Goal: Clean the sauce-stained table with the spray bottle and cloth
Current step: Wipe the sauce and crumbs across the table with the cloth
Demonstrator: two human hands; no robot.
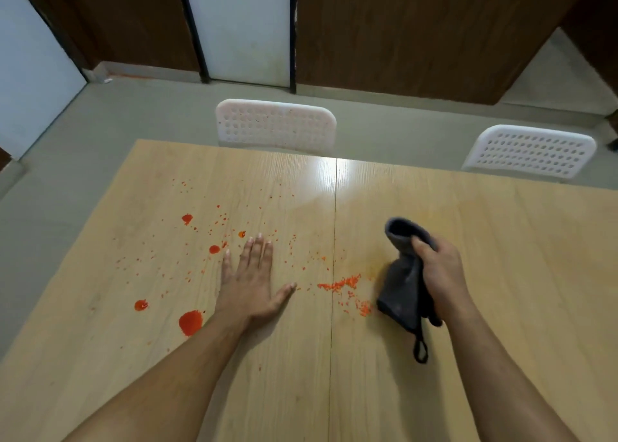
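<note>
Left hand: fingers straight and close together, thumb spread to the right, palm flat on the table. Fingertips lie among fine red specks.

Right hand: fingers and thumb curled tight round a dark grey cloth, gripped at its middle. Upper end of the cloth bunches out above the thumb; lower end hangs down to the tabletop, just right of the seam. A small hanging loop trails from the lower end, beside the wrist.

Sauce: red stains lie left of the left hand, the largest blob touching the line of the left forearm, smaller blobs further left and beyond. Fine spatter spreads across the left panel. A smeared, crumbly orange-red patch sits between the two hands, across the seam, its right edge just beside the cloth.

Table: light wood grain, two panels meeting at a centre seam, glare at the far edge.

Beyond the far edge: two white perforated chairs, one centre, one right. Grey floor, dark wood wall panels.

No writing, brand or label readable anywhere.
</note>
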